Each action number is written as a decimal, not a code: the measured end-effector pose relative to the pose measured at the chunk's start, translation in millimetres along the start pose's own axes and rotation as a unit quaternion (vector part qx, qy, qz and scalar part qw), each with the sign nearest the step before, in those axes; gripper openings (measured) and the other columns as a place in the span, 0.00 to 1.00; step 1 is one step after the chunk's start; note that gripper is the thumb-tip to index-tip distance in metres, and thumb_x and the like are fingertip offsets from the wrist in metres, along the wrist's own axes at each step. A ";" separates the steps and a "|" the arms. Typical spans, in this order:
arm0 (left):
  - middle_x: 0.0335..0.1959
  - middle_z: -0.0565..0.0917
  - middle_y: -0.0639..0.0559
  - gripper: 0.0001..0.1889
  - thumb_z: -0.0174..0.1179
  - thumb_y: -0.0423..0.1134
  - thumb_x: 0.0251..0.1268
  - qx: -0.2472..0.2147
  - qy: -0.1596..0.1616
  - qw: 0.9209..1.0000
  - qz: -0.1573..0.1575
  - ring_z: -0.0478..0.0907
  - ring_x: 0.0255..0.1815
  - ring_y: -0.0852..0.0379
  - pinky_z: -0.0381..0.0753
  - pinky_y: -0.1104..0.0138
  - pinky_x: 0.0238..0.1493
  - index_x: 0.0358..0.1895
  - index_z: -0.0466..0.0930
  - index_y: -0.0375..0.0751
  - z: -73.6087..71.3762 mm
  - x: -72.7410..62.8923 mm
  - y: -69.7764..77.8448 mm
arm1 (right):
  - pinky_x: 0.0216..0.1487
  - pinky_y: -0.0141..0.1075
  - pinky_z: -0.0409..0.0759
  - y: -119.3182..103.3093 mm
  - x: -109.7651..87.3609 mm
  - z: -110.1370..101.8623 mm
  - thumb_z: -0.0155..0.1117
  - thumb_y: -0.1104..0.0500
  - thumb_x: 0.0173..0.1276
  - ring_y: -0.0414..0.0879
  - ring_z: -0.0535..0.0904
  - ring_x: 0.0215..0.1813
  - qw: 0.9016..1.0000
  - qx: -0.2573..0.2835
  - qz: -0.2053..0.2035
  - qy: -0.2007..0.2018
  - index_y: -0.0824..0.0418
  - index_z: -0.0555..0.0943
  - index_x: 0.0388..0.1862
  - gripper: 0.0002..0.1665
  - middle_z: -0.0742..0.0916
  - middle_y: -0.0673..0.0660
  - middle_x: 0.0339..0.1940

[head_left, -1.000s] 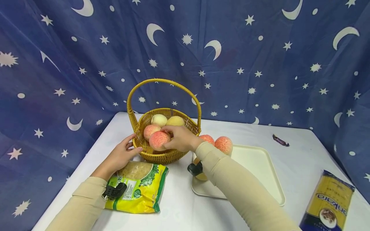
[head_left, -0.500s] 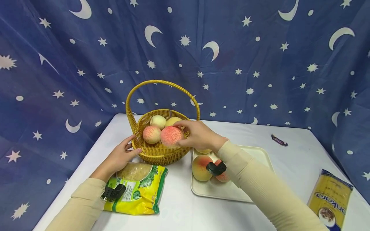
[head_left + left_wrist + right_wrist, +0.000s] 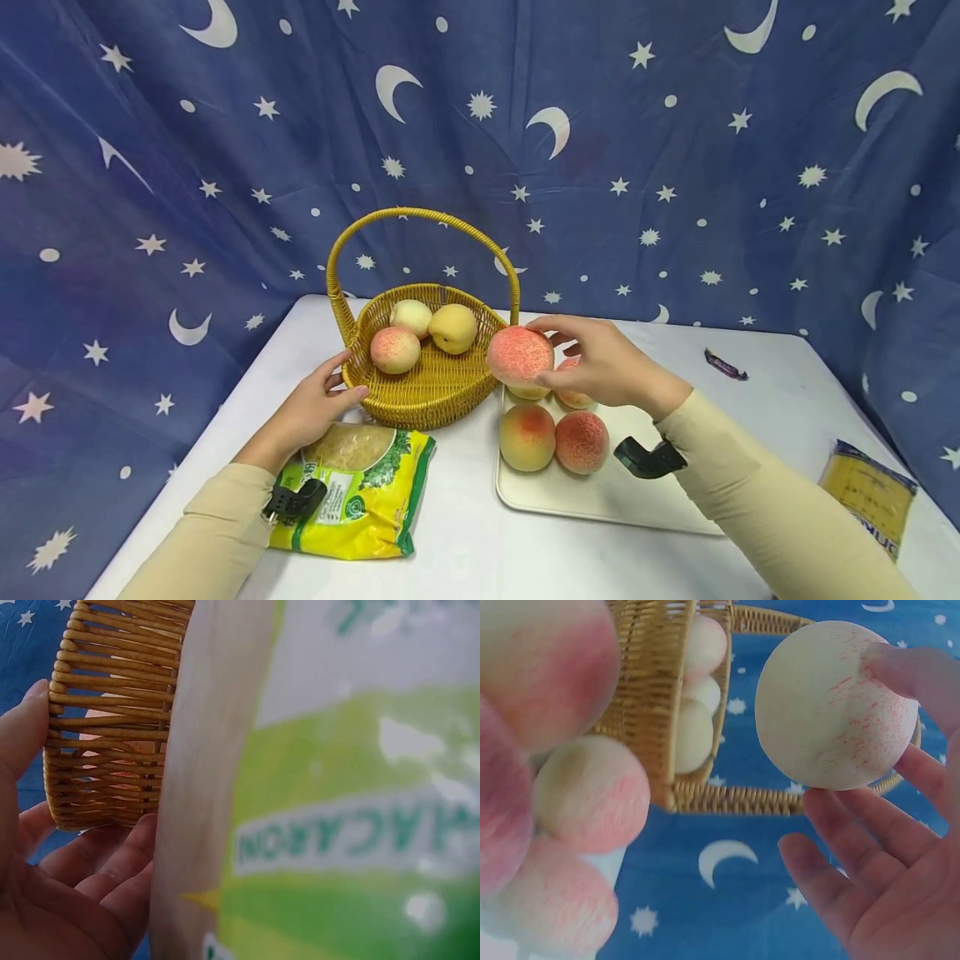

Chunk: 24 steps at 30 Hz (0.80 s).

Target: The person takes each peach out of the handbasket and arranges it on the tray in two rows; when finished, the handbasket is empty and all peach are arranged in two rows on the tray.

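My right hand pinches a red-speckled peach between thumb and fingers, over the tray's far left corner. In the right wrist view this peach shows its paler side, thumb on one side and fingertips on the other. My left hand holds the left rim of a wicker basket, thumb and fingers on either side of the wall. Inside the basket lie a blushed peach and two yellowish fruits. Several peaches sit at the left side of the cream tray.
A yellow-green macaroni bag lies in front of the basket, under my left wrist. At the right, a yellow-and-blue packet is partly behind my right sleeve. A small wrapped candy bar lies behind the tray. The basket's tall handle arches upward.
My right hand has lifted the peach out of the basket and carried it right, over the tray. My left hand has stayed on the basket rim.
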<state>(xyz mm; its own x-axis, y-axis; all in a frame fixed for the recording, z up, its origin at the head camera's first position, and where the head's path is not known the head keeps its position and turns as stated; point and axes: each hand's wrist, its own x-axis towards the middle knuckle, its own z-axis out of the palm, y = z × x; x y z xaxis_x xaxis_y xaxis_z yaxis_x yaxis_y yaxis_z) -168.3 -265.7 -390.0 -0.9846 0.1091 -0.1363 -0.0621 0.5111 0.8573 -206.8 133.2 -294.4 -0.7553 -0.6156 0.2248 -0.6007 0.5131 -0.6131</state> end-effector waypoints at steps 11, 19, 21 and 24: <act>0.75 0.57 0.27 0.46 0.57 0.52 0.76 0.005 -0.004 1.000 -0.001 0.59 0.74 0.32 0.66 0.42 0.67 0.82 0.38 0.41 -0.5 0.0 1.4 | 0.51 0.42 0.83 26.0 -48.5 -20.1 0.75 0.64 0.59 0.47 0.83 0.52 0.998 -0.027 0.040 0.040 0.61 0.79 0.63 0.31 0.85 0.52 0.56; 0.75 0.56 0.26 0.44 0.57 0.49 0.77 0.005 -0.004 1.000 -0.001 0.58 0.74 0.31 0.65 0.42 0.67 0.82 0.38 0.41 -0.5 0.2 0.6 | 0.50 0.42 0.83 47.7 -75.4 -26.8 0.76 0.60 0.61 0.51 0.82 0.52 0.994 -0.031 0.077 0.070 0.62 0.78 0.64 0.32 0.84 0.56 0.57; 0.75 0.57 0.26 0.44 0.56 0.49 0.77 0.005 -0.004 1.000 0.000 0.58 0.74 0.31 0.65 0.42 0.67 0.82 0.38 0.41 -0.3 0.1 0.5 | 0.50 0.44 0.83 53.1 -80.1 -27.7 0.76 0.60 0.62 0.53 0.82 0.52 0.993 -0.032 0.087 0.076 0.64 0.77 0.65 0.32 0.84 0.57 0.57; 0.75 0.57 0.26 0.44 0.56 0.48 0.77 0.006 -0.003 1.000 0.003 0.58 0.74 0.31 0.65 0.42 0.67 0.82 0.38 0.40 0.0 0.1 0.2 | 0.50 0.46 0.83 61.7 -86.2 -29.1 0.76 0.59 0.63 0.55 0.82 0.53 0.990 -0.033 0.105 0.084 0.66 0.76 0.66 0.33 0.83 0.60 0.58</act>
<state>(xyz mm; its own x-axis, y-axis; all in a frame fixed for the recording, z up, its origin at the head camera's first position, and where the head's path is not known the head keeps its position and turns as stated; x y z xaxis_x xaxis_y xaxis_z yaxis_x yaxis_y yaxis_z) -168.5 -265.6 -389.8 -0.9839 0.1169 -0.1350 -0.0550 0.5207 0.8519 -186.4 235.4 -329.6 -0.8947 -0.3863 0.2241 -0.4380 0.6610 -0.6093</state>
